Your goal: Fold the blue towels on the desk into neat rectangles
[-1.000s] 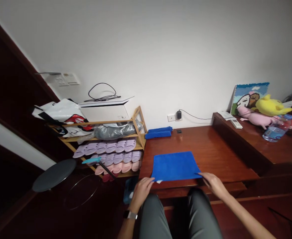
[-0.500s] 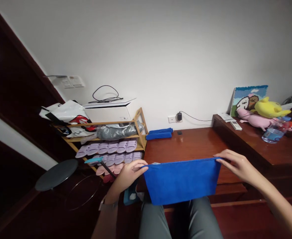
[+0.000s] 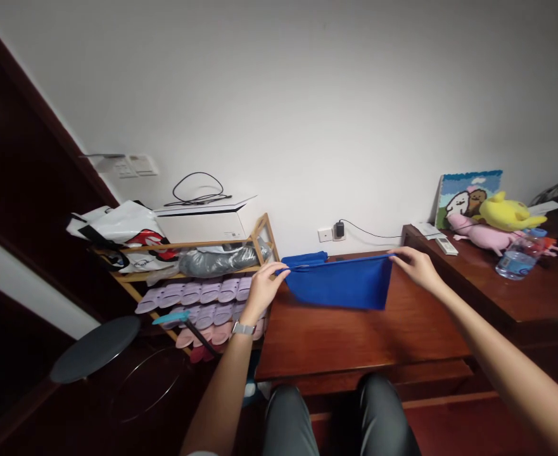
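Observation:
A flat blue cloth (image 3: pixel 338 285) hangs between my two hands over the wooden table (image 3: pixel 355 345), its top edge stretched taut. My left hand (image 3: pixel 265 285) pinches the upper left corner, and my right hand (image 3: pixel 414 265) pinches the upper right one. The lower edge of the cloth sits at or just above the tabletop; I cannot tell whether it touches. Behind it, against the wall, lies folded blue fabric (image 3: pixel 306 259), partly hidden by the cloth.
On the left, a shoe rack (image 3: pixel 266 234) holds several slippers (image 3: pixel 209 291) and a white box (image 3: pixel 202 223). A round stool (image 3: pixel 95 348) stands below it. To the right, a raised surface bears a water bottle (image 3: pixel 519 256), plush toys (image 3: pixel 507 212) and a remote (image 3: pixel 446 245).
Both hands have carried the blue cloth forward and up in view, away from my lap to above the table. The grip on its corners is unchanged. My view has shifted slightly.

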A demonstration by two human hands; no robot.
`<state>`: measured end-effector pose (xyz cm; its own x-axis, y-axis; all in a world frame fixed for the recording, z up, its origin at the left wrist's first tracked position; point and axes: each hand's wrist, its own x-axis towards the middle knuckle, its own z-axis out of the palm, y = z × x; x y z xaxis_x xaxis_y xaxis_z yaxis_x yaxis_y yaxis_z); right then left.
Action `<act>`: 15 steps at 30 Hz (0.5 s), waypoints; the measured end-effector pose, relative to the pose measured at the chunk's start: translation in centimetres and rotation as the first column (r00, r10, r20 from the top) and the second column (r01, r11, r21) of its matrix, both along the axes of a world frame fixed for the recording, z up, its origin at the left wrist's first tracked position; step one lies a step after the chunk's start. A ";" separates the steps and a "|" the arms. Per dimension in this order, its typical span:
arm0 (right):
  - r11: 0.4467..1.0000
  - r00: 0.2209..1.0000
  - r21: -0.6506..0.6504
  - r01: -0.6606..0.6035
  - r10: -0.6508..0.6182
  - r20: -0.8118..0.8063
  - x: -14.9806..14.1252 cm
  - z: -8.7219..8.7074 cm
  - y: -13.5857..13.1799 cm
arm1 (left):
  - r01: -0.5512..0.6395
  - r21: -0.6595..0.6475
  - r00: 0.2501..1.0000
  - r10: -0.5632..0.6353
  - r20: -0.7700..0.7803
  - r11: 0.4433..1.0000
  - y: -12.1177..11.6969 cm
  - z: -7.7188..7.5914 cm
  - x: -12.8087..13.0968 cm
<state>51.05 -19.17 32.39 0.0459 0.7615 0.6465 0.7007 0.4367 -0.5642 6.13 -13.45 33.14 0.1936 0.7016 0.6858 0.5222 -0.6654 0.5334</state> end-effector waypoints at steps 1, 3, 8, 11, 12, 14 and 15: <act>0.999 1.000 0.040 0.016 -0.016 0.005 0.2 0.0 0.0 | -0.010 0.073 1.000 0.011 -0.003 0.997 -0.2 0.0 0.1; 0.996 1.000 0.084 0.018 -0.020 0.017 0.6 -1.1 -0.5 | -0.019 0.142 0.999 0.026 -0.044 0.990 -0.9 -1.2 0.2; 0.998 0.999 -0.050 -0.027 0.028 0.018 1.7 -10.9 -2.9 | -0.001 0.056 0.969 0.015 -0.246 0.998 -3.2 -10.6 0.6; 0.974 1.000 -0.228 0.003 0.001 0.018 1.7 -19.0 -4.5 | 0.020 -0.032 0.913 -0.032 -0.406 0.999 -4.8 -18.2 1.5; 0.957 0.999 -0.289 0.019 -0.010 0.034 1.6 -21.5 -5.1 | 0.032 -0.056 0.893 -0.054 -0.448 0.998 -5.5 -20.5 1.8; 0.921 0.996 -0.386 0.048 -0.017 0.084 1.2 -25.8 -6.4 | 0.047 -0.083 0.865 -0.082 -0.496 0.995 -6.9 -24.3 2.3; 0.910 0.993 -0.410 0.067 -0.022 0.114 1.1 -27.4 -7.1 | 0.045 -0.088 0.860 -0.083 -0.504 0.995 -7.6 -25.7 2.5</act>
<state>52.13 -26.27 4.96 0.0355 0.9598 0.2784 0.7788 0.1479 -0.6096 8.60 -21.05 7.42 0.5469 0.7185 0.4298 0.6907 -0.6773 0.2534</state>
